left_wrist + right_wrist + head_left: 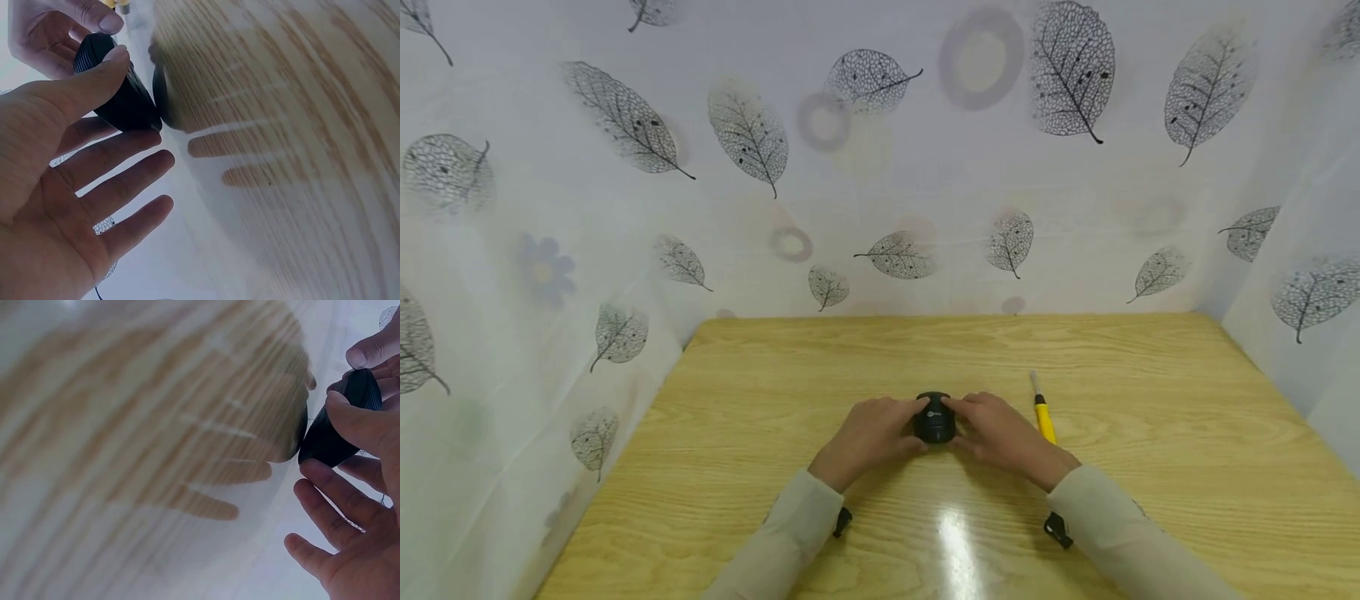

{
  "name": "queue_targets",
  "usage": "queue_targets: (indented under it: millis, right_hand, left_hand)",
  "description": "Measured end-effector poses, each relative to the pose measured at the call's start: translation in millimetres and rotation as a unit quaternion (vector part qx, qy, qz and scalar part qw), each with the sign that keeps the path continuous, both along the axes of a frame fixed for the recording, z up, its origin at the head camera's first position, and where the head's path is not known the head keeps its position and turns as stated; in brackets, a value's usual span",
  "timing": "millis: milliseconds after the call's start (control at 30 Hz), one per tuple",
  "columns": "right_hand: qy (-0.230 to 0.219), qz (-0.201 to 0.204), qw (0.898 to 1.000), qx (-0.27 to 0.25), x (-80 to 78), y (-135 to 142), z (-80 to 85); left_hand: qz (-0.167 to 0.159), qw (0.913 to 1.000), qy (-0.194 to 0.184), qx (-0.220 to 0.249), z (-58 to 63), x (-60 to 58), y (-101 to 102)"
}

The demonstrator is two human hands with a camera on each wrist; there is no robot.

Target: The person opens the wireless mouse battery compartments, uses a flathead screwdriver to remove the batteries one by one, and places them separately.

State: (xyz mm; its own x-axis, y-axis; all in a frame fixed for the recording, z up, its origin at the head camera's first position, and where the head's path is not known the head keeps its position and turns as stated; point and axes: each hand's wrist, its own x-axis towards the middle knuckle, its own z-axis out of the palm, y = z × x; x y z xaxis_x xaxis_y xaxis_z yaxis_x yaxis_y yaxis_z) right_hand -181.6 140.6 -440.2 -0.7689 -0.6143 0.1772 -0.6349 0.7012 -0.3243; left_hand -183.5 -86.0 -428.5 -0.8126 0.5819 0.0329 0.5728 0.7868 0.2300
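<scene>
A small black rounded device [935, 427] with a pale logo and a ribbed part is between both hands, at the middle of the table; its exact kind I cannot tell. From one side my left hand [876, 433] grips it by thumb and fingertips, its other fingers [140, 228] spread. On the opposite side my right hand [1003, 435] holds it the same way, thumb over the black body [331, 437]. In both wrist views the device's lower edge is at the glossy tabletop, close to its own reflection. Its underside is hidden.
A yellow-handled screwdriver [1044, 421] lies beyond the right forearm on the wood-grain table [760, 367]. White curtains [925, 183] printed with leaves stand behind and at the sides. Black pieces [1057, 530] show beside both sleeves.
</scene>
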Motion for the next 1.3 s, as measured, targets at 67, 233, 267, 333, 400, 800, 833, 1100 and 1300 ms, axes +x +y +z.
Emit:
queue_targets:
  millis: [67,233,267,333,400,800,833,1100,1300]
  right_hand:
    - [-0.003,-0.001,1.000,-0.002,0.0,0.4,-1.0]
    - [-0.005,0.003,1.000,-0.010,0.1,1.9,-2.7]
    - [-0.004,0.004,1.000,-0.013,0.2,2.2,-2.9]
    - [0.000,0.007,1.000,-0.016,0.1,2.7,-3.5]
    - [0.003,0.010,1.000,-0.021,-0.1,3.3,-4.3]
    - [-0.004,0.017,0.998,-0.058,-2.1,5.5,-7.0]
    - [-0.003,0.016,0.998,-0.061,-2.3,5.5,-7.2]
    - [0.000,0.016,0.997,-0.077,-2.1,6.8,-7.6]
    - [-0.012,0.015,0.996,-0.090,-2.6,6.4,-6.5]
  left_hand:
    - [-0.002,1.0000,-0.001,0.007,0.3,0.7,-1.1]
    - [-0.006,0.9997,-0.003,0.025,1.0,2.4,-3.5]
    - [-0.005,0.9996,-0.005,0.028,1.2,2.7,-3.8]
    - [-0.002,0.9993,-0.011,0.036,1.1,3.1,-4.4]
    - [0.000,0.9988,-0.016,0.046,1.0,3.3,-4.8]
    - [0.017,0.9974,-0.030,0.064,3.4,3.4,-5.3]
    - [0.017,0.9974,-0.030,0.063,3.4,3.2,-5.1]
    - [0.019,0.9966,-0.038,0.071,2.2,1.9,-4.9]
    - [0.030,0.9951,-0.036,0.087,2.5,1.8,-4.9]
